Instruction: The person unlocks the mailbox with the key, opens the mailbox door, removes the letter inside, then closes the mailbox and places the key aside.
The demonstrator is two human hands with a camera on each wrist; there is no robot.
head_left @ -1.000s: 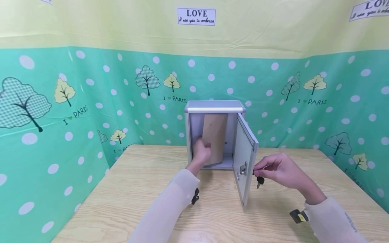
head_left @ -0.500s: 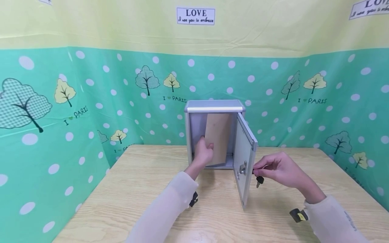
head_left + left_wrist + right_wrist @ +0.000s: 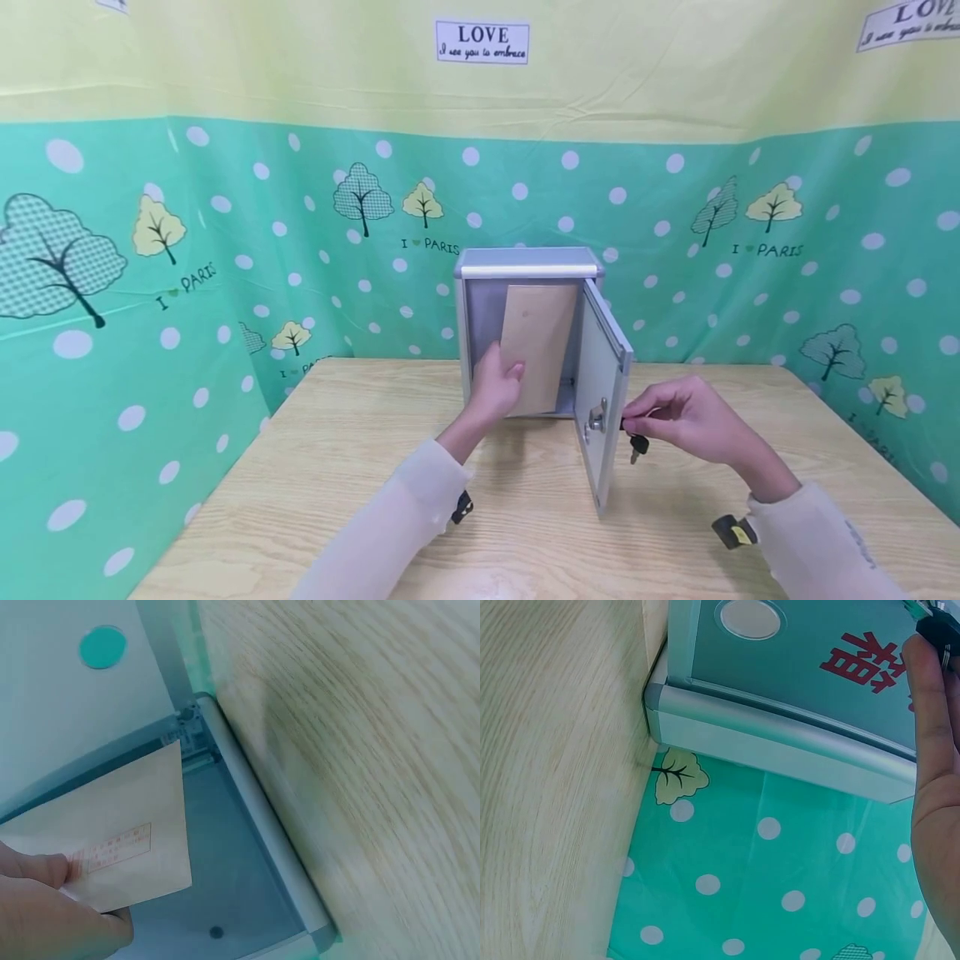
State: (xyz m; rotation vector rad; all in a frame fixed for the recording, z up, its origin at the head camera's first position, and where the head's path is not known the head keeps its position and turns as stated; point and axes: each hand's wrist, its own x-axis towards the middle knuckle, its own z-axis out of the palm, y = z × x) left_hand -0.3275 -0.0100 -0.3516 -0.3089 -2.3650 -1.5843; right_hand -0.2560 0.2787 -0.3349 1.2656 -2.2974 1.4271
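A silver metal box (image 3: 529, 260) stands on the table with its door (image 3: 604, 375) swung out to the right. Inside its opening, a brown paper envelope (image 3: 536, 346) stands slightly tilted. My left hand (image 3: 495, 385) pinches the envelope by its left edge, thumb on the front. Red printing shows on the envelope (image 3: 135, 825) in the left wrist view. My right hand (image 3: 686, 417) pinches a black-headed key at the door's lock, and a second key (image 3: 638, 447) dangles below it. In the right wrist view the key's black head (image 3: 939, 631) sits at the fingertips.
A light wood-grain table (image 3: 360, 467) carries the box. Behind and to both sides hangs a green and yellow curtain (image 3: 285, 208) with dots and trees. Red characters (image 3: 866, 660) mark the door's outer face, beside a round pale window (image 3: 750, 618).
My left hand has come toward me with the envelope, which now sits further forward and covers more of the box opening. The right hand stays at the lock.
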